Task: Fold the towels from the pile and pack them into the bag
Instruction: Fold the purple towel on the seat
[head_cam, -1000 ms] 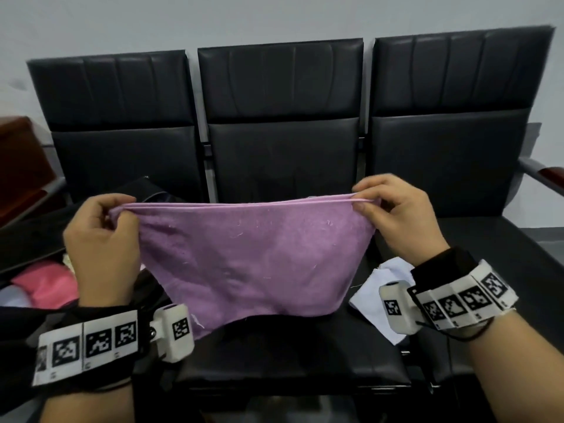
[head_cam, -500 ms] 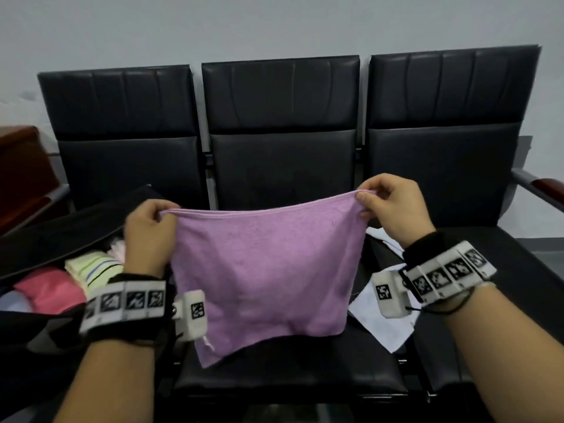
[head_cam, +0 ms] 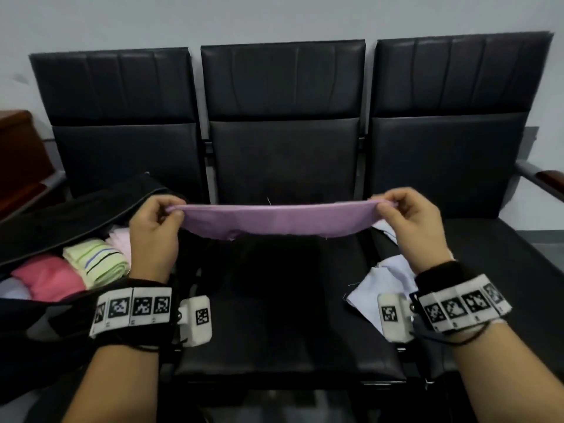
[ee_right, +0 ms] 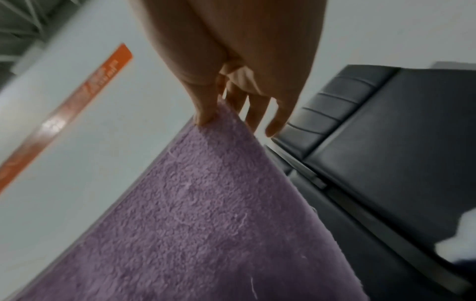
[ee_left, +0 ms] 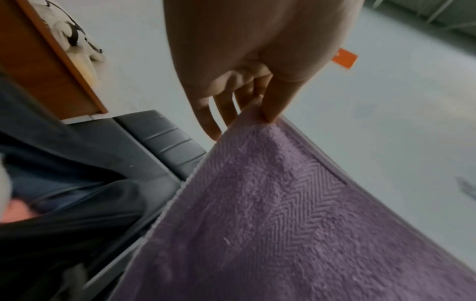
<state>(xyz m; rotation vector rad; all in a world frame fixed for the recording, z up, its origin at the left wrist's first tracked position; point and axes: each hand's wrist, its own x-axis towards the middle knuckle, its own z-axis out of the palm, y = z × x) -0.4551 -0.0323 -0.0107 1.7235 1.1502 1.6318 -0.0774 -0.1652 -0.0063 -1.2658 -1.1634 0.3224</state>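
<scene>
Nearest the person, both wrists carry black bands with white coded tags. Beyond them, the left hand (head_cam: pixel 152 230) pinches one upper corner of the purple towel (head_cam: pixel 274 219) between thumb and fingertips, and the right hand (head_cam: pixel 409 227) pinches the other corner the same way; the remaining fingers (ee_right: pixel 257 114) hang loosely extended behind the cloth. The towel is stretched taut between the hands and held in the air above the middle seat (head_cam: pixel 283 315) of the black bench. To the left of that seat lies the open black bag (head_cam: pixel 76 215), with a pink towel (head_cam: pixel 45 276), a striped green towel (head_cam: pixel 97 261) and a pale pink one (head_cam: pixel 120 241) packed inside. To the right of the middle seat lies a white cloth (head_cam: pixel 366 297), partly hidden by the right wrist. Behind the seats stands a pale wall (head_cam: pixel 274 16).
</scene>
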